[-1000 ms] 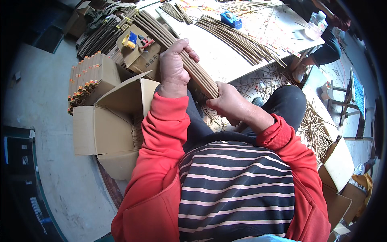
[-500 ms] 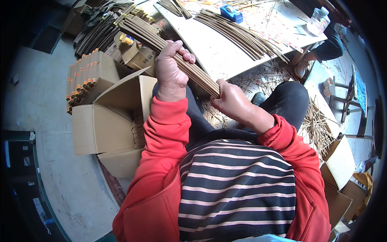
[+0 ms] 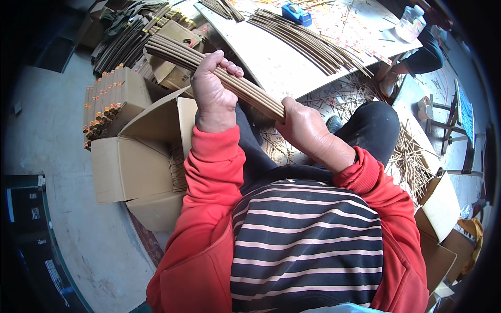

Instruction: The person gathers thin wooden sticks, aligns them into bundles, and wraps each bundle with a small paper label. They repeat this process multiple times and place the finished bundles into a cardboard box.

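Compared with the frame half a second earlier, both hands and the bundle of thin brown sticks point(image 3: 219, 73) sit in nearly the same place, with the left hand's fingers wrapped a little more fully over the bundle. Left hand point(image 3: 213, 91): closed around the middle of the bundle, fingers curled over its top, knuckles toward the camera. Right hand point(image 3: 302, 128): closed on the near end of the bundle, which disappears into the fist. Bundle: held in the air above the person's lap, tilted, its far end pointing up and to the left over the cardboard boxes. Open cardboard box point(image 3: 141, 156): on the floor to the person's left, flaps raised, just beside the knee. Stack of tan packets with orange-tipped ends point(image 3: 104, 101): resting on a box farther left. Desk point(image 3: 282, 62): a pale board ahead of the person, carrying a long spread of similar sticks point(image 3: 308, 44) and a blue tape dispenser point(image 3: 297, 13). Loose stick offcuts point(image 3: 402, 156): scattered on the floor to the right. Red sleeves point(image 3: 209, 177) cover both forearms.
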The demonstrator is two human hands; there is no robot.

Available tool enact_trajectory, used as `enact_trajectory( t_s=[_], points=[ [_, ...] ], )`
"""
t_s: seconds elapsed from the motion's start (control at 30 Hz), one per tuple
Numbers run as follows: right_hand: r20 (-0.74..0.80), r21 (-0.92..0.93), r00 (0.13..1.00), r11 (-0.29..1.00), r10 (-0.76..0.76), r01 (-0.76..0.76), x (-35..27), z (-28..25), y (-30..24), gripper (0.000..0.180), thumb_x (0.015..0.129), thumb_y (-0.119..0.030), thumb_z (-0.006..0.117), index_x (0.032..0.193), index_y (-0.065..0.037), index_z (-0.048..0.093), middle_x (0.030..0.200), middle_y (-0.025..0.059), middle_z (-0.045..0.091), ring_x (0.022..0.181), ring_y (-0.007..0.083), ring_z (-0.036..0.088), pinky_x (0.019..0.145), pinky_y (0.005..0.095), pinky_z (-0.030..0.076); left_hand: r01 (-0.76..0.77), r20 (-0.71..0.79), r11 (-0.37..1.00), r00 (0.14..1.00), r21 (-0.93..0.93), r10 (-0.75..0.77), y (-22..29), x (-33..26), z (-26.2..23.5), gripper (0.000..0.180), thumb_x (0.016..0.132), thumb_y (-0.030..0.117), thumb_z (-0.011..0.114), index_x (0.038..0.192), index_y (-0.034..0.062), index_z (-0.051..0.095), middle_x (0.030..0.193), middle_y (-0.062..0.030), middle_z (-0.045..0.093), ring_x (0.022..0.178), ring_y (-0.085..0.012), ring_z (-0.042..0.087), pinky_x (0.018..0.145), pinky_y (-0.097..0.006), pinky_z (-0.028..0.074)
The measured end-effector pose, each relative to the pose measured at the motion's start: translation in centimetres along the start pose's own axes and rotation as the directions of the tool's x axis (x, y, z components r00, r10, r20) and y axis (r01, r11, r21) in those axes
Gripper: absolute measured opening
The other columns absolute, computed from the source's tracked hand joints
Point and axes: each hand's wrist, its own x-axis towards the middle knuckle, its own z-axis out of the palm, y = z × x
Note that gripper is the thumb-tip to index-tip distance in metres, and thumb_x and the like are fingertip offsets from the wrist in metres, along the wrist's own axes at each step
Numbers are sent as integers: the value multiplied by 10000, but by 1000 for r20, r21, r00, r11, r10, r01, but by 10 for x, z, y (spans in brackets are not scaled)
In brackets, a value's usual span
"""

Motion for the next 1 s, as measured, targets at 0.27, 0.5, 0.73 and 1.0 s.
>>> enact_trajectory(
  t_s=[0.27,0.5,0.73,1.0],
  points=[
    [608,658,790,612,-87,-439,11,-23,-5,198,709,-84,661,785,-1,499,571,99,548,457,169,554,445,285,450,119,477,975,879,-187,-16,2,-4,1,104,742,11,549,775,97,501,573,-20,479,463,-131,464,453,-298,426],
    [188,230,982,973,-17,-27,10,-14,4,227,732,-86,629,891,36,522,699,195,601,683,320,629,612,383,478,6,199,998,980,-61,6,17,9,11,100,798,102,607,748,87,521,617,-20,500,540,-144,496,529,-296,438],
    [99,119,995,993,-11,-1,8,-9,10,223,754,-99,624,912,22,522,736,236,592,719,386,603,628,405,476,-114,25,993,993,24,113,46,34,8,151,797,95,632,716,65,509,633,-27,509,577,-140,487,563,-289,438],
    [94,81,995,996,17,-25,4,-8,13,202,739,-104,614,861,20,511,727,239,588,737,397,598,645,422,473,-162,-44,982,985,100,167,47,48,3,169,797,63,621,692,58,489,631,-34,496,570,-152,490,564,-291,441]
  ],
)
